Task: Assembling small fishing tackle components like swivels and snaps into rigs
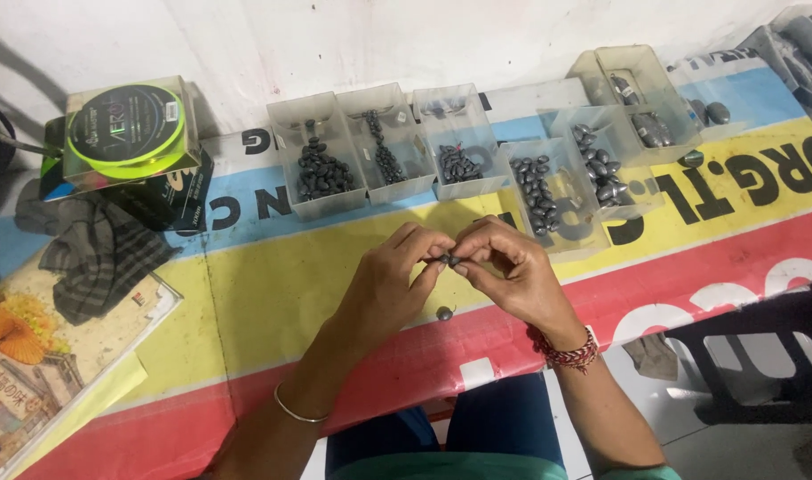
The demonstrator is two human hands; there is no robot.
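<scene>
My left hand (390,283) and right hand (504,267) met over the yellow band of the banner-covered table (273,293), fingertips pinched together on one small dark lead sinker (450,260). Both hands were closed narrow on it, thumb and forefinger of each touching the weight from either side. Couldn't tell whether any line ran through it, too small.

A second loose sinker (444,313) lay on the table just below my hands, near the red band, apart from my fingers.

Behind my hands sat a row of clear plastic boxes against the wall, each with dark sinkers inside: leftmost box (319,160), next box (384,147), third box (459,147), then a box (544,200) just beyond my right hand, another (601,169) beside it, and a far box (641,98) further right. A couple of bigger oval weights (717,113) lay loose at far right.

At left, a spool of neon-yellow fishing line (126,132) in its clear case stood tilted on a dark box. A grey checked cloth (99,253) lay in front of it, and an illustrated cardboard box (42,373) was at the lower left.

I wore a thin metal bangle (295,411) on the left wrist and red thread bands (570,351) on the right.
</scene>
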